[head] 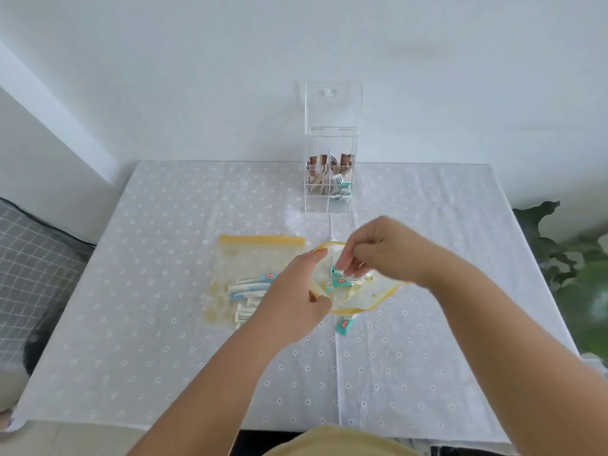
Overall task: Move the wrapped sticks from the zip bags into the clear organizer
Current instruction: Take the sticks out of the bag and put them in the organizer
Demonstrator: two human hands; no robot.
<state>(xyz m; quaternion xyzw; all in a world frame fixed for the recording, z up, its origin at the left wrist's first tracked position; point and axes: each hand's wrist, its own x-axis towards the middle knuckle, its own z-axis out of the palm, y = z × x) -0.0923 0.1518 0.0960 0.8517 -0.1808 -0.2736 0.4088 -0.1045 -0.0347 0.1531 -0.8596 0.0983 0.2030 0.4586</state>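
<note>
While the right hand (pixel 378 248) is reaching into the open zip bag (pixel 368 297), its fingertips are pinching one end of a teal wrapped stick (pixel 339 273). The left hand (pixel 292 304) is gripping the near rim of the bag's yellow-edged mouth, fingers curled round it and holding it open. More teal sticks (pixel 340 284) are lying inside, and another (pixel 345 325) is showing at the bag's near edge. Just left, a second zip bag (pixel 250 258) is lying flat, holding blue-and-white sticks (pixel 250 286). Farther back on the dotted tablecloth (pixel 164 324), the clear organizer (pixel 330 159) is standing with its lid raised, brown and teal sticks sitting in its compartments.
</note>
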